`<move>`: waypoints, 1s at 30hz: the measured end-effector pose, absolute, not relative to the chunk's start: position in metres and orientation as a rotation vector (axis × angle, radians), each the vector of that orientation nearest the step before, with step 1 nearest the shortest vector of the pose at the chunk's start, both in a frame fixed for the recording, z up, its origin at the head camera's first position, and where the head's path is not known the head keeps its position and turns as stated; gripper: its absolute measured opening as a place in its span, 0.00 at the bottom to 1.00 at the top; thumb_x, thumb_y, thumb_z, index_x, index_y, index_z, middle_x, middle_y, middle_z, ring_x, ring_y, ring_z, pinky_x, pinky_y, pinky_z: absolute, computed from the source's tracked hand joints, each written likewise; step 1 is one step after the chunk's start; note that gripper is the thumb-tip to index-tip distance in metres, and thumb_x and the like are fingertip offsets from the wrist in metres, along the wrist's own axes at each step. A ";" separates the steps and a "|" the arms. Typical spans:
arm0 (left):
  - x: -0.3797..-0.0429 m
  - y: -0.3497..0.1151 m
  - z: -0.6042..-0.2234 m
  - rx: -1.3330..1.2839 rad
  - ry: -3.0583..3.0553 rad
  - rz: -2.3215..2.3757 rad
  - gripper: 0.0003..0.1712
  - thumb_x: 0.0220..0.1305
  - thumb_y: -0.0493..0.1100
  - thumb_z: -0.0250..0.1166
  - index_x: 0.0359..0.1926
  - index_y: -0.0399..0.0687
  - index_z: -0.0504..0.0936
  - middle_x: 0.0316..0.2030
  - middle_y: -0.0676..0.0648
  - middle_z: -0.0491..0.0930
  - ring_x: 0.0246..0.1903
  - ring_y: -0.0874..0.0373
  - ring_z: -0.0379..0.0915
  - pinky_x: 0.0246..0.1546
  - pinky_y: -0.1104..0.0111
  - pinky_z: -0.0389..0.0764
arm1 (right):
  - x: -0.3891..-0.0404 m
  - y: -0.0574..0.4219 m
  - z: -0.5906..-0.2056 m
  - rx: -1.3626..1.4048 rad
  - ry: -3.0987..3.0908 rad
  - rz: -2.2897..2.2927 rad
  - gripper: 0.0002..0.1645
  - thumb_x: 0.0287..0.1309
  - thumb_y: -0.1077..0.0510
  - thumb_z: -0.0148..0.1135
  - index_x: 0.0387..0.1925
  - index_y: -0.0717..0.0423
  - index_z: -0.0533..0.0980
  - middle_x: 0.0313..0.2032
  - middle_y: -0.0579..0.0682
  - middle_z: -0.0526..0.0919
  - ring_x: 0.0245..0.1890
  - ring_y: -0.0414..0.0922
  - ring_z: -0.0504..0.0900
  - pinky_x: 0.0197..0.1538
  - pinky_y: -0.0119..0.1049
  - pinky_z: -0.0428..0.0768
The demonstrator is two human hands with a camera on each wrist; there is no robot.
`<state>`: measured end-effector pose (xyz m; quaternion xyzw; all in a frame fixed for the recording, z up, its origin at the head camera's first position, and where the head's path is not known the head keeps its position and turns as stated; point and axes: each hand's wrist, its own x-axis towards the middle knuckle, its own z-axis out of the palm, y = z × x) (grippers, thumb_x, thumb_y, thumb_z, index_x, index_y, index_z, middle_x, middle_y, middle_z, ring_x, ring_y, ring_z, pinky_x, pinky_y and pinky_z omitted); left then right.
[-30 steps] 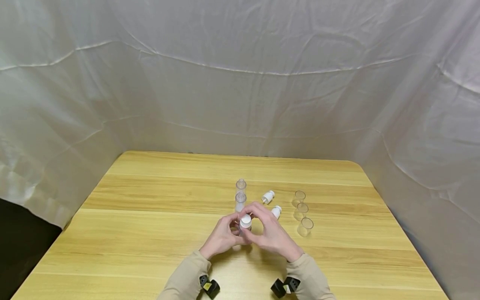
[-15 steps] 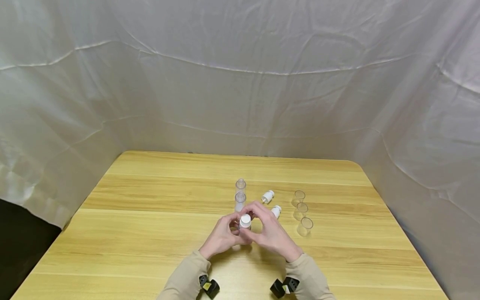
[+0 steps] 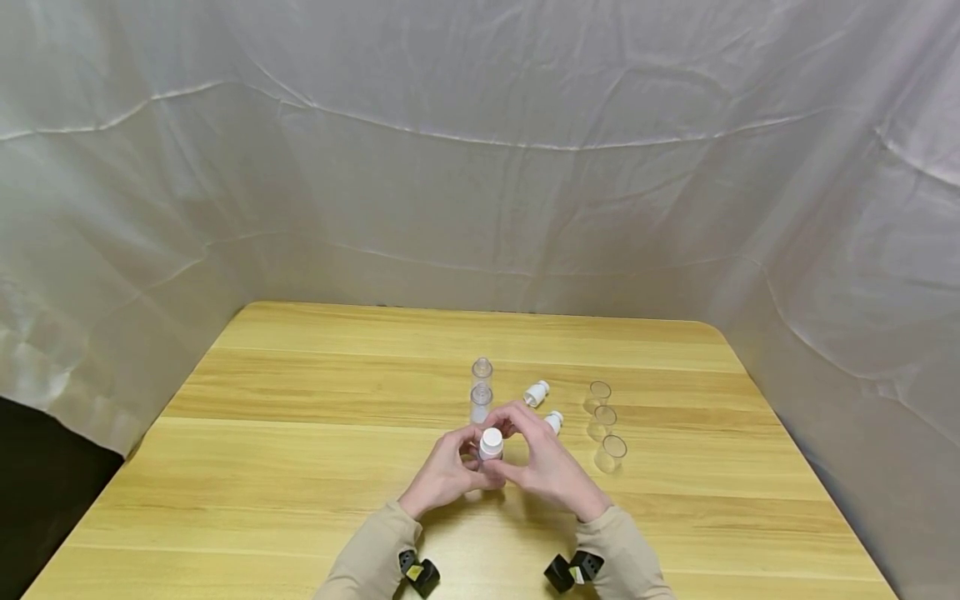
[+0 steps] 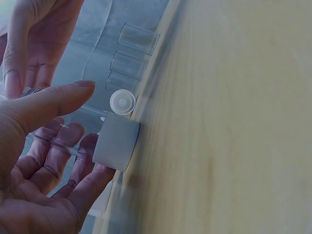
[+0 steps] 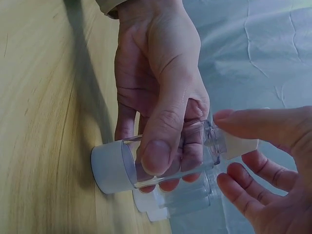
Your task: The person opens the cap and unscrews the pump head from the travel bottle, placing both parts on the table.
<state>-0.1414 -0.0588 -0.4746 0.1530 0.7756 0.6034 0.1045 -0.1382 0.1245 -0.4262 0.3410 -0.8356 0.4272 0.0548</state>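
Note:
In the head view my left hand (image 3: 444,473) grips a clear plastic bottle with a white base (image 4: 116,141), held upright near the tabletop. Its thumb and fingers wrap the clear body in the right wrist view. On the bottle's neck sits a white pump head (image 3: 491,442), which my right hand (image 3: 547,467) pinches between thumb and fingers. Two more clear bottles stand in a row just behind, the nearer bottle (image 3: 481,405) and the farther bottle (image 3: 482,372). Two loose white pump heads, one farther (image 3: 536,393) and one nearer (image 3: 553,422), lie right of them.
Three clear cylindrical caps stand in a row to the right: a near cap (image 3: 611,452), a middle cap (image 3: 602,423) and a far cap (image 3: 597,397). The wooden table (image 3: 300,467) is bounded by pale hanging cloth (image 3: 480,192) at the back and sides.
My right hand has shifted very slightly to the right, its fingers moving a little around the pump head. The left hand and the bottle stay in place.

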 end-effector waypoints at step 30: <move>-0.142 -0.059 -0.476 0.469 2.323 1.734 0.22 0.45 0.37 0.79 0.42 0.41 0.81 0.45 0.43 0.84 0.40 0.60 0.79 0.46 0.69 0.82 | -0.139 0.128 -0.426 1.103 -2.458 1.404 0.27 0.48 0.71 0.72 0.52 0.60 0.75 0.48 0.52 0.82 0.48 0.43 0.83 0.60 0.39 0.84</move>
